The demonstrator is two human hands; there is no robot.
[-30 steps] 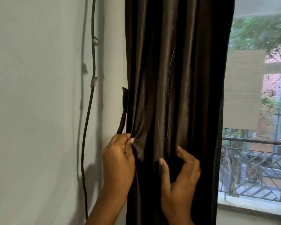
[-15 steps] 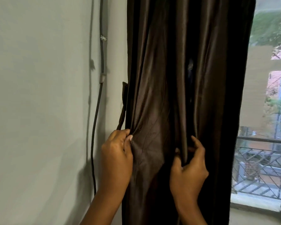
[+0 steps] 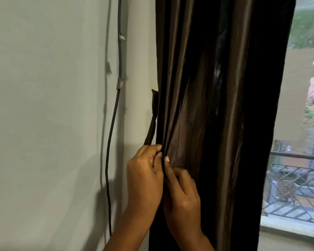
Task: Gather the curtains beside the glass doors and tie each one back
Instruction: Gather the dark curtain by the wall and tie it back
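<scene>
A dark brown satin curtain hangs in gathered folds between the pale wall and the glass door. The left hand pinches the curtain's left edge, its grip clamped on the fabric along with the lower end of a matching tieback strap that hangs against the wall. Touching it, the right hand curls its fingers into the folds just beside, grip closed on the cloth. A black cable runs down the wall.
</scene>
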